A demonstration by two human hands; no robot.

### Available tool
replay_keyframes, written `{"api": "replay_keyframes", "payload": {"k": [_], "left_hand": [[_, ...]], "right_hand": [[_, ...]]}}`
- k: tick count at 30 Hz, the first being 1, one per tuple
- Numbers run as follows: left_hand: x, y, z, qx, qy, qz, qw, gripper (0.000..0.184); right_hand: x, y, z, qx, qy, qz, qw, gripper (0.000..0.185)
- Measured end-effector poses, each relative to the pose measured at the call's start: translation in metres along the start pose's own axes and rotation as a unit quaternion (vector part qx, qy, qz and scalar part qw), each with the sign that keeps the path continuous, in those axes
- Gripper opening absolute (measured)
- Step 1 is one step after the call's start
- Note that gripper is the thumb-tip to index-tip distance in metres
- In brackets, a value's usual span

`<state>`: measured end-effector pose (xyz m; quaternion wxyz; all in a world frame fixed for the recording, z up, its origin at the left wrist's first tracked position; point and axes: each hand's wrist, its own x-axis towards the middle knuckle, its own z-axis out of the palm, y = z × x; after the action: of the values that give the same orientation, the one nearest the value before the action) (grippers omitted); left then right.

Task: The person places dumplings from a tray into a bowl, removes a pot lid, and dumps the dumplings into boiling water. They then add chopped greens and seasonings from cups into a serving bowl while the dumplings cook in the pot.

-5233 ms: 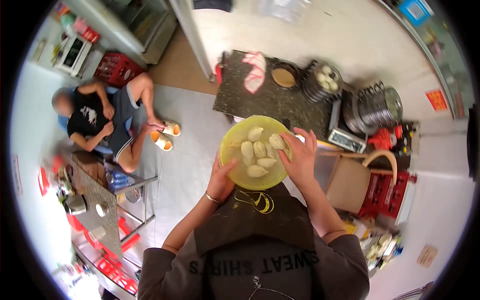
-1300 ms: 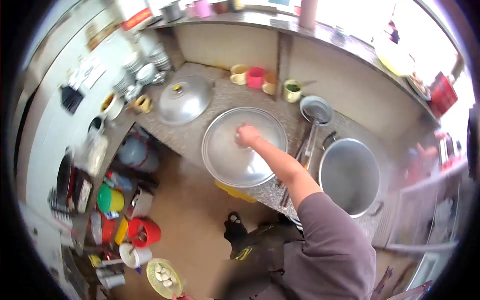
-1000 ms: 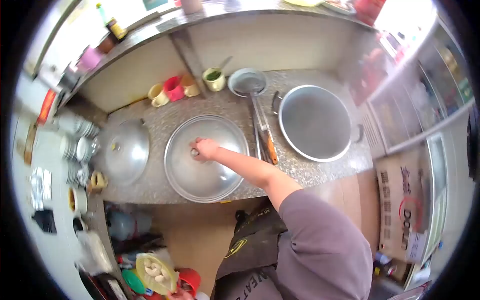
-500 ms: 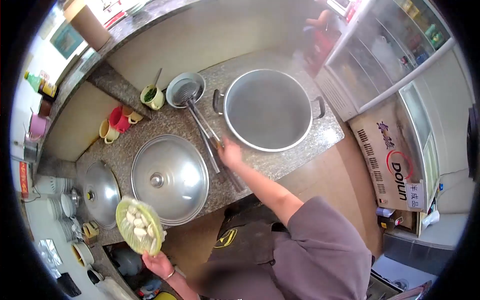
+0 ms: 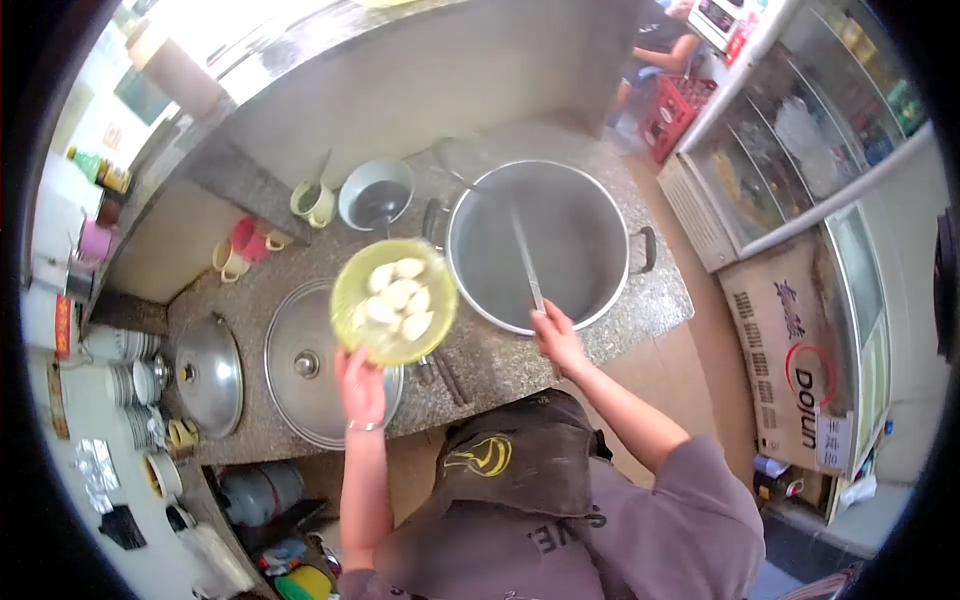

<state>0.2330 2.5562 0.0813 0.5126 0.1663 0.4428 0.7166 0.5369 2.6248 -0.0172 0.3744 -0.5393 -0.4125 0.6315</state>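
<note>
My left hand point(image 5: 362, 388) grips the lower rim of a yellow-green plate point(image 5: 350, 335), tilted toward the camera above the lid and small bowl. Several whitish dumplings point(image 5: 396, 292) sit in it. My right hand point(image 5: 558, 338) is closed around the handle of a long metal utensil point(image 5: 526, 258), which reaches over the pot. Motion blur and haze obscure its head, so I cannot tell ladle from skimmer. Below it stands a big two-handled pot point(image 5: 612, 300), its grey inside hazy with steam.
A large domed lid point(image 5: 300, 400) lies left of the pot, with another lid point(image 5: 208, 375) beyond. A small metal bowl point(image 5: 355, 175) and mugs point(image 5: 314, 204) stand along the wall. Tongs-like handles point(image 5: 450, 378) lie near the counter edge. Another person's arm point(image 5: 672, 55) shows by the fridge.
My left hand has brought the plate of dumplings up and rightward, close to the pot. My right hand has moved right, carrying the utensil from beside the small bowl to over the pot.
</note>
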Motion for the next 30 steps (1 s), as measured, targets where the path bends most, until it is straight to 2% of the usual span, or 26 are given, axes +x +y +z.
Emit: {"api": "replay_keyframes", "payload": {"k": [2,3,5,6,8,9,11,13,15,17,19,22,25,27,30], "left_hand": [[0.020,-0.021,0.033,0.018,-0.033,-0.028,0.999,0.029],[0.031,-0.036,0.046,0.043,-0.037,-0.037,0.998,0.024],[0.052,-0.068,0.062,0.100,-0.060,-0.055,0.992,0.016],[0.063,-0.085,0.066,0.145,-0.076,-0.047,0.985,0.016],[0.081,-0.119,0.074,0.228,-0.101,-0.013,0.968,0.019],[0.086,-0.133,0.079,0.266,-0.108,0.014,0.958,0.022],[0.099,-0.160,0.080,0.285,-0.100,0.011,0.953,0.021],[0.107,-0.179,0.082,0.340,-0.113,0.055,0.932,0.023],[0.112,-0.187,0.084,0.390,-0.126,0.053,0.910,0.026],[0.104,-0.179,0.097,0.585,-0.116,0.156,0.787,0.027],[0.104,-0.179,0.100,0.604,-0.141,0.179,0.764,0.026],[0.100,-0.176,0.105,0.630,-0.190,0.222,0.720,0.023],[0.098,-0.176,0.106,0.643,-0.229,0.236,0.691,0.019],[0.100,-0.177,0.106,0.658,-0.250,0.278,0.654,0.018],[0.104,-0.179,0.106,0.656,-0.235,0.288,0.656,0.019]], "right_hand": [[-0.042,-0.038,-0.027,0.177,-0.037,0.130,0.975,0.032],[-0.055,-0.043,-0.038,0.173,-0.040,0.131,0.975,0.032],[-0.076,-0.045,-0.056,0.319,-0.093,0.217,0.918,0.030],[-0.081,-0.040,-0.061,0.319,-0.088,0.216,0.919,0.030],[-0.086,-0.027,-0.064,0.412,-0.122,0.263,0.864,0.030],[-0.088,-0.024,-0.065,0.416,-0.118,0.261,0.863,0.030],[-0.090,-0.019,-0.060,0.473,-0.114,0.299,0.821,0.031],[-0.090,-0.011,-0.059,0.503,-0.126,0.294,0.803,0.034],[-0.089,-0.007,-0.057,0.499,-0.113,0.311,0.801,0.042],[-0.087,0.000,-0.058,0.493,-0.112,0.311,0.805,0.042],[-0.083,0.011,-0.058,0.548,-0.149,0.315,0.760,0.043],[-0.082,0.016,-0.060,0.579,-0.167,0.311,0.735,0.043],[-0.080,0.018,-0.062,0.575,-0.157,0.308,0.742,0.043],[-0.078,0.023,-0.066,0.589,-0.165,0.299,0.732,0.042],[-0.077,0.027,-0.071,0.610,-0.163,0.295,0.717,0.041]]}}
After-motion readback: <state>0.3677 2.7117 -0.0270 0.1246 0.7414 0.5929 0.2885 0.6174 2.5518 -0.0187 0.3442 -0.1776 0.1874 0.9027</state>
